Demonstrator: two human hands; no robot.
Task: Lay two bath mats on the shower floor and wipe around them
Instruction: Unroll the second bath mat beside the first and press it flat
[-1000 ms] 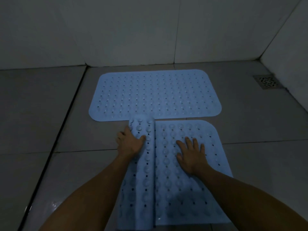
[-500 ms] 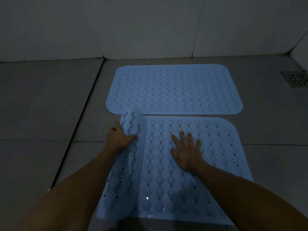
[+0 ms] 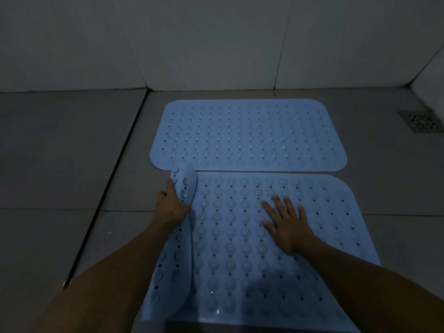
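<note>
Two light blue bath mats with holes and bumps lie on the grey tiled shower floor. The far mat (image 3: 248,135) lies flat near the back wall. The near mat (image 3: 242,239) lies just in front of it, mostly flat, with its left edge still curled up. My left hand (image 3: 171,205) grips that curled left flap near its far corner. My right hand (image 3: 286,222) presses flat on the near mat's middle with fingers spread.
A square metal floor drain (image 3: 422,120) sits at the far right by the side wall. A dark grout groove (image 3: 113,183) runs diagonally across the floor left of the mats. White tiled walls close the back and right.
The folded left flap of the near mat has been rolled further left by my left hand, uncovering more of the mat. My right hand stays pressed on the mat.
</note>
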